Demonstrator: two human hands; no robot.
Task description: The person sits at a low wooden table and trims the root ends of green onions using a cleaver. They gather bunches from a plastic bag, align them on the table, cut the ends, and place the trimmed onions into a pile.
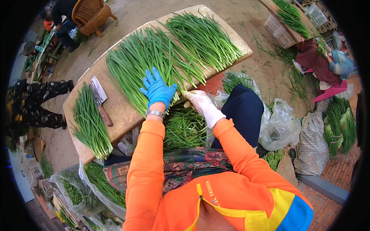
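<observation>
My left hand (157, 89), in a blue glove, rests flat with fingers spread on a wide layer of garlic chives (133, 66). Beside it my right hand (202, 105), in a white glove, pinches the pale stem ends of some chives at the near edge of the wooden board (124, 121). Another spread of chives (205, 40) covers the board's far right part. At the left end lies a smaller bunch (89, 124), with a cleaver (101, 101) along its right side. Loose chives (185, 127) fill the space below the board, between my knees.
Plastic bags of greens (78, 190) stand at lower left, and a clear plastic bag (279, 124) sits right of my knee. A person (332, 62) works at the right beside a pink stool (329, 91). Someone in dark patterned trousers (37, 101) is at left. Behind stands a wicker chair (91, 17).
</observation>
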